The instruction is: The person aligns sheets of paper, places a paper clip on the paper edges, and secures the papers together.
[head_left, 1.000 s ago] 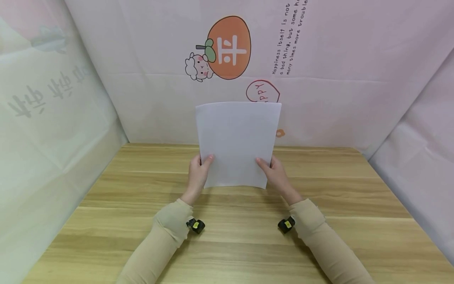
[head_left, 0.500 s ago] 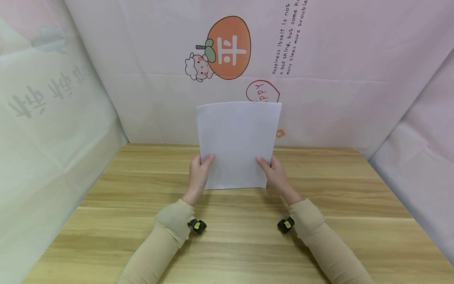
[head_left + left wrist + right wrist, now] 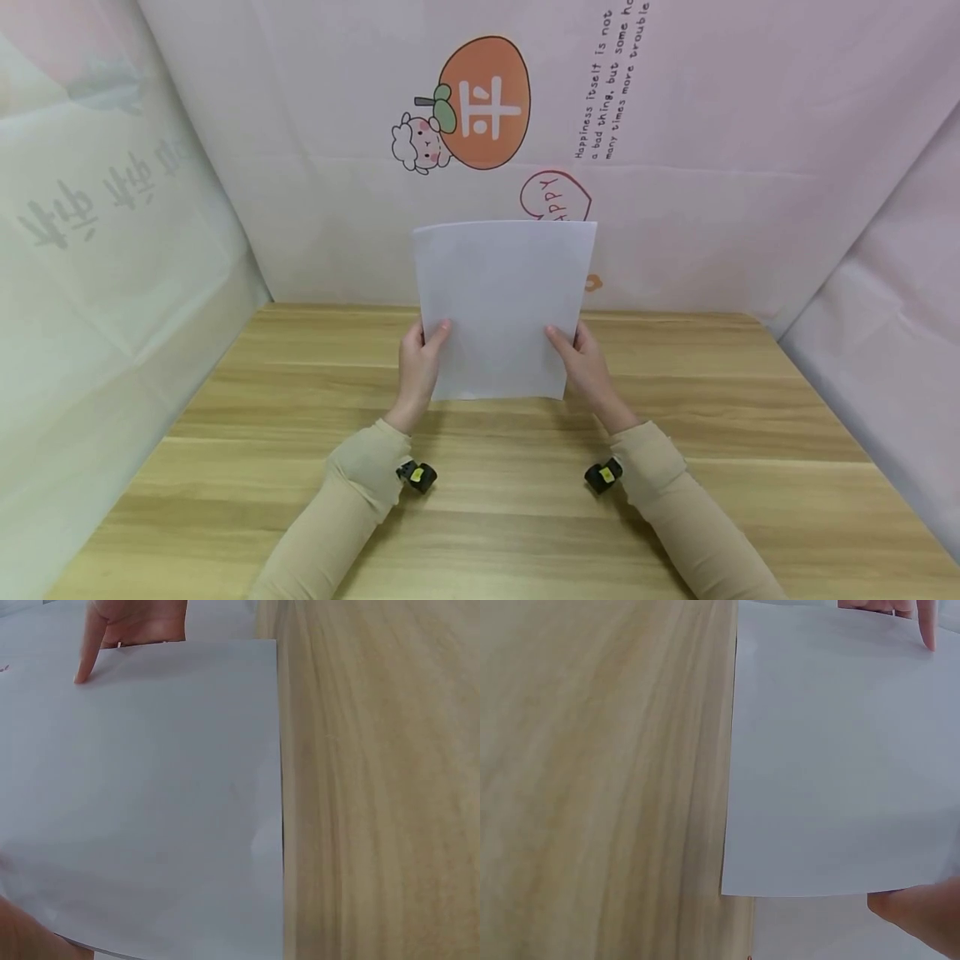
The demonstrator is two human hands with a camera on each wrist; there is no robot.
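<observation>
White paper (image 3: 501,300), blank on the side that shows, stands nearly upright over the wooden table, its lower edge close to the tabletop. My left hand (image 3: 420,362) grips its left edge, thumb on the near face and fingers behind it. On the opposite edge, my right hand (image 3: 587,367) pinches the paper the same way. In the left wrist view the paper (image 3: 165,780) fills much of the picture, with the right hand (image 3: 142,619) at the top. The right wrist view has the paper (image 3: 840,750) beside the wood, and part of the right hand (image 3: 922,911) at lower right.
The wooden table (image 3: 495,517) stretches under both arms. Behind it hangs a pale cloth (image 3: 337,233) printed with an orange fruit and lettering; more cloth lines the left (image 3: 97,317) and right (image 3: 892,333) sides. Small black cameras (image 3: 418,477) sit at both wrists.
The paper's top edge has dropped slightly, and its lower edge, bowed a second ago, now runs straighter. Both thumbs sit slightly higher on the sheet. The grip stays on both sides.
</observation>
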